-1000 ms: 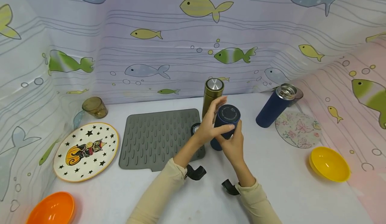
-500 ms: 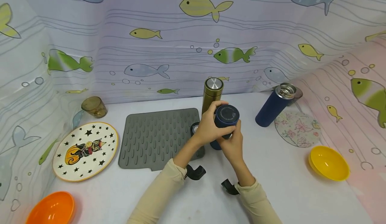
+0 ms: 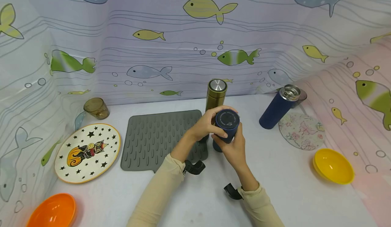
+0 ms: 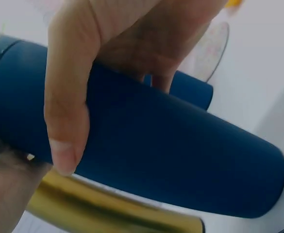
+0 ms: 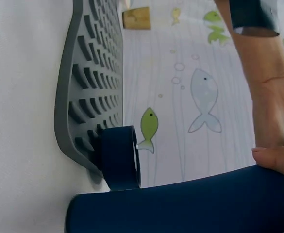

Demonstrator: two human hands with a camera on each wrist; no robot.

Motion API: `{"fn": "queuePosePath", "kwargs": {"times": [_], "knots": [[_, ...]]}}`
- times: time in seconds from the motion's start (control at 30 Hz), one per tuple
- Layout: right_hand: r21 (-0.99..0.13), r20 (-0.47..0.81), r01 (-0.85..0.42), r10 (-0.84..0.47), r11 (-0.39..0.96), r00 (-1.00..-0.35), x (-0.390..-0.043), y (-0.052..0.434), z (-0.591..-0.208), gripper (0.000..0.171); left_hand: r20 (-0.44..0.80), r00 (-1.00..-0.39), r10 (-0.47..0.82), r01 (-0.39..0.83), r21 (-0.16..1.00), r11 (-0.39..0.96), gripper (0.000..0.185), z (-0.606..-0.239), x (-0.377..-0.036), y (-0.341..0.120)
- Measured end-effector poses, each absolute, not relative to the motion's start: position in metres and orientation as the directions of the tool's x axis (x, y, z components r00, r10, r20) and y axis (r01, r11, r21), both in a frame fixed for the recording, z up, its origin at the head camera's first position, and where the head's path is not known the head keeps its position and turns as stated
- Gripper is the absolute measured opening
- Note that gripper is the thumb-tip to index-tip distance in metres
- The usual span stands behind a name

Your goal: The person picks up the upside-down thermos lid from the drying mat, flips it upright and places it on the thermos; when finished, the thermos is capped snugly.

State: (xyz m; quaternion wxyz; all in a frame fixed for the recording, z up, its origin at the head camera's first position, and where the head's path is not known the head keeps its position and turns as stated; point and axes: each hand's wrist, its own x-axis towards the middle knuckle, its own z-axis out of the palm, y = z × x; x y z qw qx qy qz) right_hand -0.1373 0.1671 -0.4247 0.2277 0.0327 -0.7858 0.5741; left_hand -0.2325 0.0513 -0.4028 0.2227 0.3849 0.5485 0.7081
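Bottle (image 3: 227, 119) turned clockwise at top since before | between both hands | left hand (image 3: 204, 126) gripping high, right hand (image 3: 234, 149) gripping lower

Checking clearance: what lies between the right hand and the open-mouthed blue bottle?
Bare white tabletop separates the right hand from that bottle in the head view.

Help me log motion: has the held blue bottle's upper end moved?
Yes: in the head view, the upper end shifted slightly left against the gold bottle.
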Motion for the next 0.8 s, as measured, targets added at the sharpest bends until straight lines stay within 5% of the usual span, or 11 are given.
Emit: {"fn": "queuePosePath", "kwargs": {"times": [0.1, 0.3, 0.37, 0.57, 0.8], "knots": [[-0.878, 0.406, -0.318, 0.205, 0.358, -0.891, -0.138, 0.167, -0.423, 0.071, 0.298, -0.582, 0.757, 0.092, 0.948, -0.303, 0.075, -0.404, -0.233, 0.051], [-0.892, 0.375, -0.281, 0.231, 0.354, -0.898, -0.140, 0.173, -0.425, 0.069, 0.268, -0.774, 0.574, 0.338, 0.941, 0.016, 0.083, -0.402, -0.214, 0.061], [-0.896, 0.374, -0.291, 0.218, 0.335, -0.902, -0.140, 0.175, -0.424, 0.072, 0.282, -0.784, 0.554, 0.365, 0.930, 0.043, 0.080, -0.402, -0.214, 0.063], [-0.880, 0.410, -0.354, 0.128, 0.316, -0.903, -0.145, 0.182, -0.434, 0.085, 0.278, -0.628, 0.726, 0.183, 0.960, -0.210, 0.078, -0.405, -0.237, 0.054], [-0.883, 0.404, -0.364, 0.084, 0.296, -0.911, -0.153, 0.188, -0.454, 0.095, 0.262, -0.480, 0.837, 0.063, 0.962, -0.265, 0.080, -0.405, -0.256, 0.052]]}}
